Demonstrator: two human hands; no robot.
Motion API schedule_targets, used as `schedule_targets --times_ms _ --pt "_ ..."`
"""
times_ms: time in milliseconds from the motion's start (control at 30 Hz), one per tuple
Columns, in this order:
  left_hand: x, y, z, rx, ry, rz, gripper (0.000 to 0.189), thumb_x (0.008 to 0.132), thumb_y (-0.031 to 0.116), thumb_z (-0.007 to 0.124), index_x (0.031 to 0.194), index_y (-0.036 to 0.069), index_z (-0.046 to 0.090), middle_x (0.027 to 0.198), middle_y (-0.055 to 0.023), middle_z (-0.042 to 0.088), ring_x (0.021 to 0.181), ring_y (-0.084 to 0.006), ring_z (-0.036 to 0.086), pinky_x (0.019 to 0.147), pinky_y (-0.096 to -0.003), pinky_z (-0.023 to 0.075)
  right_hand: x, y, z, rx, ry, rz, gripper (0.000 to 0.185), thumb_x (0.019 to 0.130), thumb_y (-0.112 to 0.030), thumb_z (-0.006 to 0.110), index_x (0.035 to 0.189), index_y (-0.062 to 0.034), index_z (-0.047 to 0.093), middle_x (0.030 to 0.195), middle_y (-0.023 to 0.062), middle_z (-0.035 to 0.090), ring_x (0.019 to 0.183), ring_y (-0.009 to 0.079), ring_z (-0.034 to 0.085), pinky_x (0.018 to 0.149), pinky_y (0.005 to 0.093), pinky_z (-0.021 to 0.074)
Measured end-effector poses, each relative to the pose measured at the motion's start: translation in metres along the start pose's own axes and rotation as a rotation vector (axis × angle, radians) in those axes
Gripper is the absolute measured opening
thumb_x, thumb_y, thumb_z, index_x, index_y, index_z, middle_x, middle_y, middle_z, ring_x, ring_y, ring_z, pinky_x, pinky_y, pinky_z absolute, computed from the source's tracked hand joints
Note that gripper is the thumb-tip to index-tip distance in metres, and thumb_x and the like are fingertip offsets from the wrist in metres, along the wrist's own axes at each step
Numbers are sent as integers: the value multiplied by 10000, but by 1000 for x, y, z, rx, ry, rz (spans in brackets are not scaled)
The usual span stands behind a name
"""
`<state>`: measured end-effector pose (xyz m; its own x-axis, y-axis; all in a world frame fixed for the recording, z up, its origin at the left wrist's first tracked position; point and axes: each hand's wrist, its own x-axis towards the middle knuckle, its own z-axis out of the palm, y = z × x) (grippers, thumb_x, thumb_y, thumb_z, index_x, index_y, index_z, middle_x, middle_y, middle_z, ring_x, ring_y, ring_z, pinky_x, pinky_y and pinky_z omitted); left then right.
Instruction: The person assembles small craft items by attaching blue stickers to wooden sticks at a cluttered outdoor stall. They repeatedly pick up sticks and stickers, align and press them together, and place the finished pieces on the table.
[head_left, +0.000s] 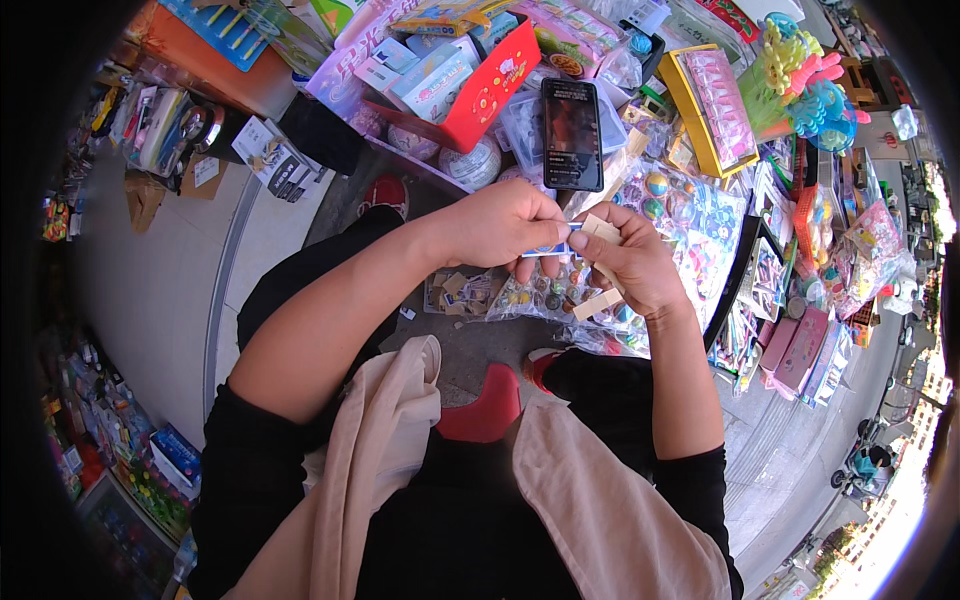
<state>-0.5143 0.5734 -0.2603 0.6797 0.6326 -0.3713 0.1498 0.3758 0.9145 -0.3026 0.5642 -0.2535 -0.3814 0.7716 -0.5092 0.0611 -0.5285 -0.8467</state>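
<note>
Between my two hands is a small blue-and-white printed card or packet (549, 250), pinched at its left part by my left hand (504, 225). The thumb of my right hand (630, 259) presses on its right end. My right hand also holds strips of tan paper or card (598, 304), one jutting out below the fingers. Bagged colourful round toys (559, 294) lie under the hands. Just beyond them, a smartphone (573, 139) with a lit screen rests on a clear plastic box (523, 120).
A red box (491, 86) holding small cartons stands beyond my left hand. A yellow box of pink packets (716, 112) is at the upper right. A small tray (469, 294) with tan pieces sits below the hands, and a red stool (484, 409) shows between my legs.
</note>
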Motion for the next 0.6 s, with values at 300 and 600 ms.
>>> schedule_targets --times_ms 300,600 --pt "2 -1 -7 -169 258 86 299 1002 274 467 977 10 605 874 -83 680 639 -83 613 560 -217 466 5 -9 -15 237 280 -206 97 900 -132 663 920 -64 596 712 2 597 471 48 487 401 192 370" --pt "12 -18 7 -618 190 -255 553 971 539 407 1148 33 543 1065 -115 626 867 -228 656 790 -394 544 2 6 8 -209 96 -157 202 907 -221 670 928 -33 599 684 -13 579 516 30 474 436 196 366"
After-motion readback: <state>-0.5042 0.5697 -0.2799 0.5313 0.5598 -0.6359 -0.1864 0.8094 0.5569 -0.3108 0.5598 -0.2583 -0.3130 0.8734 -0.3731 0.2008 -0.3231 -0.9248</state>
